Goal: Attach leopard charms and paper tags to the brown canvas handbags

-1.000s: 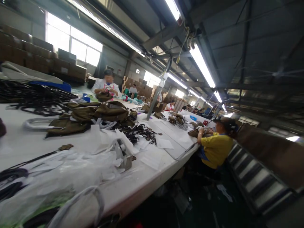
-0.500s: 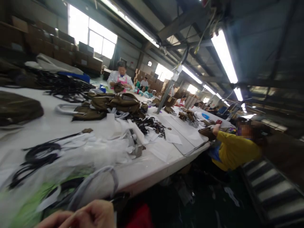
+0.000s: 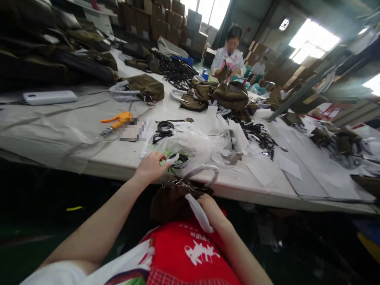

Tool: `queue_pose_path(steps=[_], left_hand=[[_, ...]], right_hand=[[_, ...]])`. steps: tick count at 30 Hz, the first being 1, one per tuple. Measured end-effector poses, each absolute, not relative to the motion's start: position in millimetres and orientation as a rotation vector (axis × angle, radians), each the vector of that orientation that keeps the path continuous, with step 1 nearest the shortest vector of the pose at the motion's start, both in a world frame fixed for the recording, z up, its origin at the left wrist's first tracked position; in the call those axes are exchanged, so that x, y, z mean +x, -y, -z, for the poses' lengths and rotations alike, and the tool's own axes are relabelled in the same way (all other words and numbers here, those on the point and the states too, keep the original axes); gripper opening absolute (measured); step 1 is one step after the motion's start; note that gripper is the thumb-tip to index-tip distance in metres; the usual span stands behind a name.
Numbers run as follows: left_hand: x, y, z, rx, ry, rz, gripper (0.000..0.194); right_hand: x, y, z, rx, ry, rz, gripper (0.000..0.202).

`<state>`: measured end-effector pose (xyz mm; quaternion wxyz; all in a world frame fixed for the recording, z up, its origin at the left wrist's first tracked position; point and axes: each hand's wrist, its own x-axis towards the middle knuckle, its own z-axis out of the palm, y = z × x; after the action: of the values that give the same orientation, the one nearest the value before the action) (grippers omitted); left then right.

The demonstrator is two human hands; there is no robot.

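Brown fabric handbag point(image 3: 166, 205) down at six o'clock, between a red apron point(image 3: 175, 245) and the white table point(image 3: 255, 194). From the bag, the left hand point(image 3: 151, 168) at eleven pinches a white strip point(image 3: 174, 158); the right hand point(image 3: 209, 209) at four touches the bag, its grip I can't tell.

Worktable point(image 3: 267, 192) across the view. At its near edge, 1 bag point(image 3: 166, 204) before the wearer point(image 3: 184, 245); right hand point(image 3: 209, 208) at the bag's right side, left hand point(image 3: 152, 166) beyond its left. On the table, left to right: hand tool point(image 3: 121, 118), coiled cords point(image 3: 164, 128), plastic sheeting point(image 3: 196, 146). Behind the sheeting, a heap of bags point(image 3: 230, 94); behind the heap, a co-worker point(image 3: 219, 59)
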<state>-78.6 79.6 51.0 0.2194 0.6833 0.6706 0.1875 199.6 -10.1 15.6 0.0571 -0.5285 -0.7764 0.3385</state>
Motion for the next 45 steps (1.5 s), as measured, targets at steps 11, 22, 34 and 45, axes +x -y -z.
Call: queue_pose_path(steps=[11, 22, 34, 45], left_hand=[[-52.0, -129.7, -36.8, 1.751, -1.877, 0.03, 0.044], [-97.8, -70.5, -132.0, 1.912, -1.895, -0.923, 0.032], [-57.1, -21.6, -117.3, 2.332, -1.343, 0.136, 0.02], [-61.3, -32.5, -82.6, 2.201, -1.128, -0.169, 0.028]], right_hand=[[213.0, -5.4, -10.1, -2.048, 2.282, -0.772, 0.028], [201.1, 8.3, -64.7, -1.236, 2.267, -1.097, 0.002], [153.3, 9.4, -70.3, -1.07, 2.379, -1.042, 0.009], [157.9, 1.3, -67.3, -1.139, 2.335, -0.942, 0.012]])
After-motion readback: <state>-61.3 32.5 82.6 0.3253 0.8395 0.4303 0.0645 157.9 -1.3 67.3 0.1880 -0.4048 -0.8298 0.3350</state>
